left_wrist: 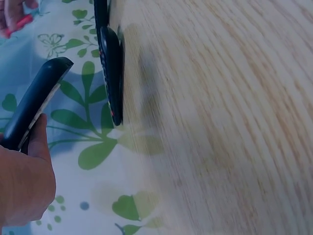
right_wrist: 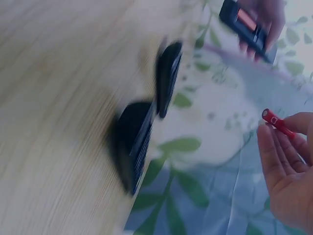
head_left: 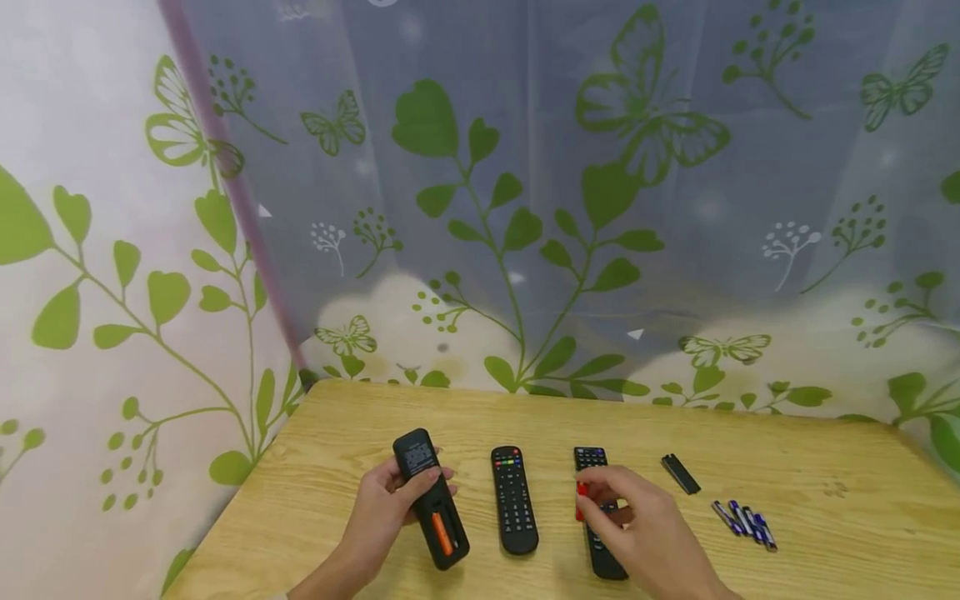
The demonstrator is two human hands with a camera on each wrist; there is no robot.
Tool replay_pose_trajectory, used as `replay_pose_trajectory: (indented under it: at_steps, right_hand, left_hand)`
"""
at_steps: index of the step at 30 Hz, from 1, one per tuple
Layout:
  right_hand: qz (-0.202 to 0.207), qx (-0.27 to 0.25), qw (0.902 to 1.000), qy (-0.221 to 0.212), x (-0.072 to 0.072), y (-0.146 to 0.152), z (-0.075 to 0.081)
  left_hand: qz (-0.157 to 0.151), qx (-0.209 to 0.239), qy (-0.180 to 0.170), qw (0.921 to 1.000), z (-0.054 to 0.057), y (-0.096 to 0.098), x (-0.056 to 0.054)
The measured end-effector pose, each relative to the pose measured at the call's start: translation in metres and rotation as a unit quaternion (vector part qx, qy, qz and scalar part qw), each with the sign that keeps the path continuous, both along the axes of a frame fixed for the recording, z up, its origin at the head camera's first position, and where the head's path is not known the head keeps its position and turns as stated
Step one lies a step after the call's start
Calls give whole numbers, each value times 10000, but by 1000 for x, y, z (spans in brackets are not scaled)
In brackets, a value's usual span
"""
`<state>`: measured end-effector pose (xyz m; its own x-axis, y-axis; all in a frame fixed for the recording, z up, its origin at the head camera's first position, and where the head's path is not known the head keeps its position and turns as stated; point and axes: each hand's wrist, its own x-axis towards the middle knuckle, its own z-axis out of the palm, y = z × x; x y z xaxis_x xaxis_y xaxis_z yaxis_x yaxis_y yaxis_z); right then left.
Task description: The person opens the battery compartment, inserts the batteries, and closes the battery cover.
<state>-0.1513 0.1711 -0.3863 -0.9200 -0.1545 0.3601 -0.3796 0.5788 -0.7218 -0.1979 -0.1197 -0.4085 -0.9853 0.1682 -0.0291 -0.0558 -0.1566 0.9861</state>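
My left hand [head_left: 382,504] grips a black remote control [head_left: 427,475], its back turned up and its battery compartment uncovered. One orange battery [head_left: 442,533] lies in that compartment, beside a dark slot. Between thumb and fingertips my right hand [head_left: 637,517] pinches a red battery [right_wrist: 278,123], held above a second black remote [head_left: 606,562] that the hand partly covers in the head view. A third black remote [head_left: 514,500] lies buttons up on the table, between the two hands. In the left wrist view, the gripped remote [left_wrist: 36,105] is seen from its side.
A small black battery cover [head_left: 681,473] lies on the wooden table [head_left: 360,408] beyond the right hand. To its right sit several purple-and-silver batteries [head_left: 746,525] in a cluster. A leaf-and-butterfly patterned curtain [head_left: 480,250] hangs along the table's back and left edges.
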Motion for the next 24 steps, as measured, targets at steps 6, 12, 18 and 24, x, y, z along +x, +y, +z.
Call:
replay_pose_trajectory:
  at_steps: [6, 12, 18, 24]
  right_hand:
    - [827, -546, 9947, 274, -1, -39, -6]
    - [1371, -942, 9859, 178, -7, -71, -18]
    - [1487, -1062, 9829, 243, -12, -88, -25]
    - [1688, -772, 9796, 763, -14, -97, -32]
  left_hand:
    - [-35, -28, -29, 10000, 0, 4, 0]
    - [53, -139, -77, 9999, -1, 2, 2]
    - [78, -177, -13, 9998, 1, 2, 2]
    - [54, -70, -37, 10000, 2, 3, 4]
